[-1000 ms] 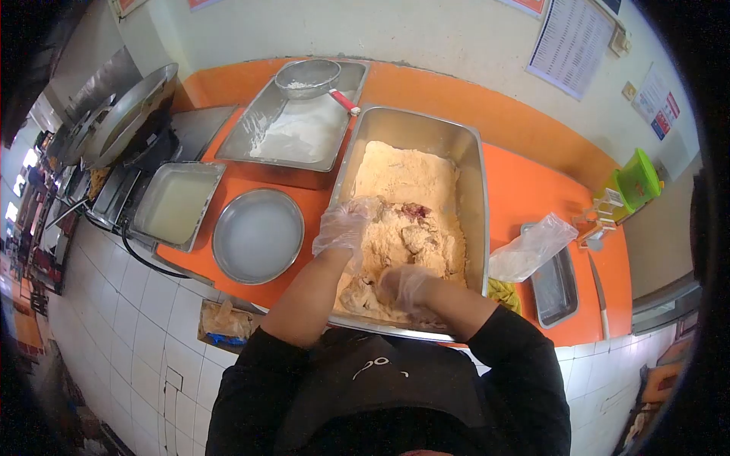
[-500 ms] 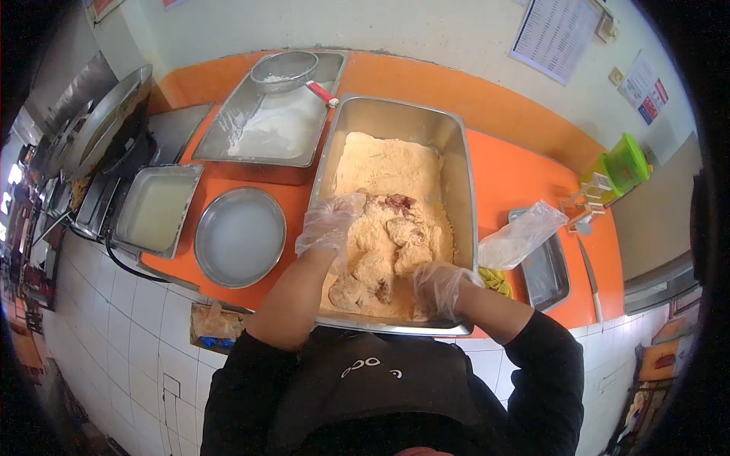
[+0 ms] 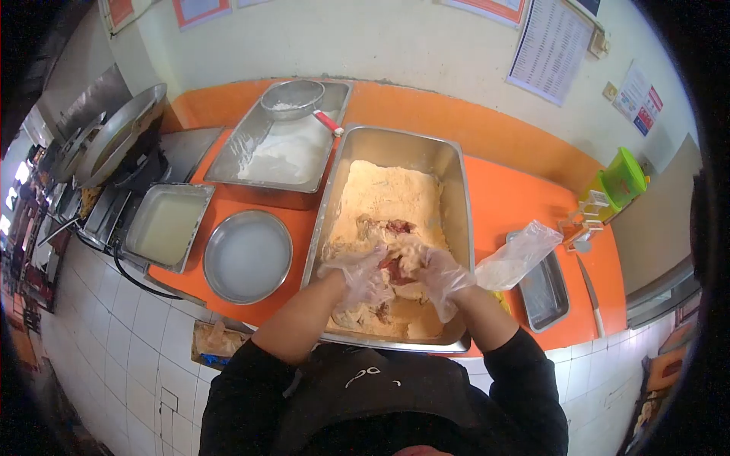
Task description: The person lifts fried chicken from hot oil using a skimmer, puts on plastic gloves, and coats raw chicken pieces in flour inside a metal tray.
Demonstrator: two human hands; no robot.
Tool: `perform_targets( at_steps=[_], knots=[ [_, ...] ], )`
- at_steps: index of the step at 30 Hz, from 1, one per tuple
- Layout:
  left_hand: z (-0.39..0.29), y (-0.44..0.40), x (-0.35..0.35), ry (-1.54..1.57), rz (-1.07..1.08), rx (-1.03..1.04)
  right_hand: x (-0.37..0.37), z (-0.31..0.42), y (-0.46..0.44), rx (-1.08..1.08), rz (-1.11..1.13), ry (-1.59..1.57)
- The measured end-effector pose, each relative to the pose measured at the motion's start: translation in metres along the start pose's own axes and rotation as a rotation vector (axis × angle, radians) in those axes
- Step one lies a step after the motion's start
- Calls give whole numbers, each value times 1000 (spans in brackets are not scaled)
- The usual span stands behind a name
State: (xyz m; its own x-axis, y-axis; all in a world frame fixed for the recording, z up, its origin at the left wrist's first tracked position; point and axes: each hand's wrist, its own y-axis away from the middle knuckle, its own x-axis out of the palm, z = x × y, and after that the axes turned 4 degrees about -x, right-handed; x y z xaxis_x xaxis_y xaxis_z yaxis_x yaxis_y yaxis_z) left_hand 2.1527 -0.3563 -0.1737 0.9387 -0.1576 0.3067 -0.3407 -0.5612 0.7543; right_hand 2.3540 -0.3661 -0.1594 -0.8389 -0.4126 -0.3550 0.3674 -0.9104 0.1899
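A deep steel pan (image 3: 465,205) holds orange-tinted flour (image 3: 391,186) and several flour-coated pieces of raw meat, apparently chicken. Between my hands, over the near half of the pan, is a chicken piece (image 3: 395,271) with red flesh showing. My left hand (image 3: 359,277), in a clear plastic glove, is closed against its left side. On its right side my right hand (image 3: 445,280), gloved likewise, grips the floured part. My fingertips are partly hidden by flour and the blurred glove plastic. Another reddish piece (image 3: 399,226) lies in the flour just beyond.
Left of the pan are a white-flour tray (image 3: 304,182) with a red-handled sieve (image 3: 293,100), a round bowl (image 3: 286,258) of cloudy liquid and a rectangular tub (image 3: 199,235). To the right are a plastic bag (image 3: 525,254), a small tray (image 3: 561,304) and a knife (image 3: 588,285).
My hands have come closer together, the right one moving up and left from the pan's near right corner. A chicken piece is now raised between them. The view has tilted upward slightly.
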Motion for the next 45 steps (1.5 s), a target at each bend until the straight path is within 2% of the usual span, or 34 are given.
perform_targets(
  at_steps=[3, 6, 9, 12, 14, 15, 16, 18, 19, 21, 24, 26, 29, 30, 31, 33, 36, 37, 39, 40, 41, 43, 45],
  knots=[
    [3, 3, -4, 253, 459, 56, 17, 45, 22, -277, -30, 386],
    [-1, -13, -23, 48, 340, 15, 1, 70, 27, -164, 214, 191],
    [-9, -4, -24, -408, 253, 335, 0, 48, 10, -415, 57, 454],
    [-16, 1, -16, -607, 31, 281, -1, 62, 12, -370, -37, 797],
    [-17, 15, -8, -428, 31, 240, -5, 83, 23, -91, 127, 843],
    [-15, 14, -10, -448, 38, 266, -5, 87, 28, 53, 215, 857],
    [-13, 12, -11, -468, 44, 291, -5, 58, 28, -49, 382, 954],
    [-12, -7, -20, -732, 74, 455, -2, 28, 35, -42, 636, 1007],
    [-14, 3, -10, -632, 59, 421, 6, 22, 41, -13, 714, 1032],
    [-19, 23, 13, -436, 24, 356, 27, 9, 49, 5, 779, 1088],
    [-23, 23, 8, -655, -153, 545, 40, -6, 46, 4, 837, 1160],
    [-17, -4, -11, -704, -271, 545, 31, -9, 42, 15, 891, 1179],
    [-25, -3, -18, -713, -470, 441, 6, 5, 37, -47, 811, 1167],
    [-26, 1, -18, -699, -536, 383, -1, 20, 39, -55, 717, 1155],
    [-23, -15, -27, -641, -526, 377, -10, 52, 51, -2, 515, 1083],
    [-21, -41, -39, -527, -505, 362, -21, 88, 57, -1, 459, 998],
    [-20, -16, -25, -370, -377, 458, -20, 86, 50, -55, 349, 692],
    [-19, -14, -21, -432, -347, 613, -19, 85, 47, -81, 306, 562],
    [-13, -12, -15, -551, -277, 922, -14, 103, 43, -2, 192, 444],
    [-8, -16, -15, -551, -150, 958, -12, 110, 41, 37, 137, 385],
    [-1, -22, -17, -550, -24, 992, -14, 100, 34, 52, 119, 409],
    [2, 0, -4, -648, 90, 1005, -16, 77, 16, 43, 109, 544],
    [7, 34, 21, -848, 63, 963, -11, 76, 12, -35, 143, 846]
  ],
)
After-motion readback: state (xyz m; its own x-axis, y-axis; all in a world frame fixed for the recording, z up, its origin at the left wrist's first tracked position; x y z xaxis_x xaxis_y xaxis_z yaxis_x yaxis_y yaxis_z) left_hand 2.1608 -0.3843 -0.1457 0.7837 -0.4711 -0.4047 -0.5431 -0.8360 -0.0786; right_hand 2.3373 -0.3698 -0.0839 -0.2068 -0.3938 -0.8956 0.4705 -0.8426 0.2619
